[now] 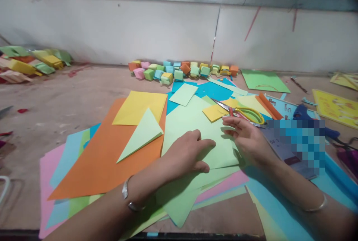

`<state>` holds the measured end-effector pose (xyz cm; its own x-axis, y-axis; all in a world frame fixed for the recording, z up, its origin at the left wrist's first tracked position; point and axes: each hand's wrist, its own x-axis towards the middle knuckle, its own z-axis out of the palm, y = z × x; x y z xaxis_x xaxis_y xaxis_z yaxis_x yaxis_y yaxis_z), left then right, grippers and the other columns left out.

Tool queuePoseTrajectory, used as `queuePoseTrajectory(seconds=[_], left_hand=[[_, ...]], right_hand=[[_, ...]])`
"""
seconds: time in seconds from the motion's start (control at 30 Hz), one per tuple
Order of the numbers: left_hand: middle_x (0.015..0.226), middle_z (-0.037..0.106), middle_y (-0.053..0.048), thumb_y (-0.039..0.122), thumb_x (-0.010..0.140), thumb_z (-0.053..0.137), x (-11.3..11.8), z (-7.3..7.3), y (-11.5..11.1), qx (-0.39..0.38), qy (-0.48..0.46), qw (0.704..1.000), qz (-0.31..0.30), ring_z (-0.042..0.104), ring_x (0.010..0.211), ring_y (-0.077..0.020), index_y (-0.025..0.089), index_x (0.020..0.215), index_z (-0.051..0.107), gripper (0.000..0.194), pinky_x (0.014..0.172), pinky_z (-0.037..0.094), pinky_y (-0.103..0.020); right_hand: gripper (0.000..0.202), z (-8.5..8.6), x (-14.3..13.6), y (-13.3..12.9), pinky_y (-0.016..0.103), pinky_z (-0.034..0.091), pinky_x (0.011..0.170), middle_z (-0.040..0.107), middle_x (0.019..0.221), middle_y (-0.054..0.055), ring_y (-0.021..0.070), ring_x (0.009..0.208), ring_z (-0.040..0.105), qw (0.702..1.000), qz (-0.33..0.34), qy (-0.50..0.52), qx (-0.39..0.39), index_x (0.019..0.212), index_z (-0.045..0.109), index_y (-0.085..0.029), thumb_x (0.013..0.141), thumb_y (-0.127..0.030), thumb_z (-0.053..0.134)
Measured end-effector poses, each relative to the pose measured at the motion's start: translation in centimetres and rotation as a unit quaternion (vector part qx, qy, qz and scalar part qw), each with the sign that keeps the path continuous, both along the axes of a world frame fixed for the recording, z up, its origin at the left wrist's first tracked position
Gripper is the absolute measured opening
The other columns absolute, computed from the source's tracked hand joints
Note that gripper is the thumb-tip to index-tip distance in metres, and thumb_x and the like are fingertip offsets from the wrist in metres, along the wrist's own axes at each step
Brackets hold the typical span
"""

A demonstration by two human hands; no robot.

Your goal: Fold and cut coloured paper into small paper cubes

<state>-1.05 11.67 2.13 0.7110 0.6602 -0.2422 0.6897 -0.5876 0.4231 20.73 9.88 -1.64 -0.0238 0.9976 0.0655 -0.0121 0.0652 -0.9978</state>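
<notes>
Both hands are flat on a pale green sheet of paper, left hand pressing it down with fingers spread, probably to keep it from sliding. Right hand rests open on its edge, gripping nothing. Yellow-handled scissors lie just beyond the right fingers, an orange paper sheet left of the left ones.

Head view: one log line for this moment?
left hand: flat on light green sheet | right hand: on sheet edge | scissors: beside, untouched
</notes>
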Motion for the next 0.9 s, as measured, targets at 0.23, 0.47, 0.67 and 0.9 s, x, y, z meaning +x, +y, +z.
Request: queuePoseTrajectory(seconds=[0.23, 0.47, 0.67, 0.9], left_hand=[[0.1, 0.051, -0.006, 0.045, 0.074, 0.078, -0.1, -0.4, 0.2, -0.004, -0.008, 1.0, 0.0, 0.051, 0.09, -0.0241, 0.03, 0.134, 0.054, 0.066, 0.072, 0.037, -0.031], [0.099, 0.051, -0.006, 0.043, 0.074, 0.079, -0.2, -0.4, 0.0, -0.008, -0.014, 1.0, 0.001, 0.051, 0.089, -0.0239, 0.029, 0.134, 0.054, 0.066, 0.073, 0.038, -0.032], [0.098, 0.051, -0.005, 0.043, 0.074, 0.079, -0.3, -0.5, 0.1, -0.006, -0.023, 1.0, -0.002, 0.051, 0.088, -0.0232, 0.029, 0.134, 0.054, 0.066, 0.072, 0.039, -0.031], [0.098, 0.051, -0.005, 0.045, 0.073, 0.079, -0.3, -0.8, 0.2, 0.008, -0.023, 1.0, -0.01, 0.051, 0.087, -0.0225, 0.03, 0.134, 0.054, 0.068, 0.073, 0.04, -0.031]], right_hand=[[0.035, 0.4, -0.1, -0.1, 0.044, 0.048, 0.097, 0.059, 0.121, 0.004, 0.022, 0.11, 0.057, 0.999, 0.009, 0.031, 0.011, 0.102, 0.065, -0.028, 0.07, -0.013, 0.062], [0.026, 0.7, 0.2, -0.7, 0.044, 0.042, 0.104, 0.065, 0.122, -0.001, 0.0223, 0.119, 0.055, 0.998, 0.006, -0.016, 0.054, 0.051, 0.061, -0.024, 0.073, -0.009, 0.061], [0.033, 1.5, 0.2, -1.1, 0.05, 0.033, 0.111, 0.075, 0.088, -0.001, 0.0245, 0.123, 0.055, 0.997, -0.003, 0.028, 0.074, 0.044, 0.058, -0.026, 0.073, -0.011, 0.066], [0.038, 2.3, 0.1, -1.2, 0.05, 0.033, 0.112, 0.052, 0.046, -0.002, 0.0266, 0.113, 0.062, 0.994, 0.059, 0.067, 0.069, 0.042, 0.057, -0.026, 0.075, -0.025, 0.075]])
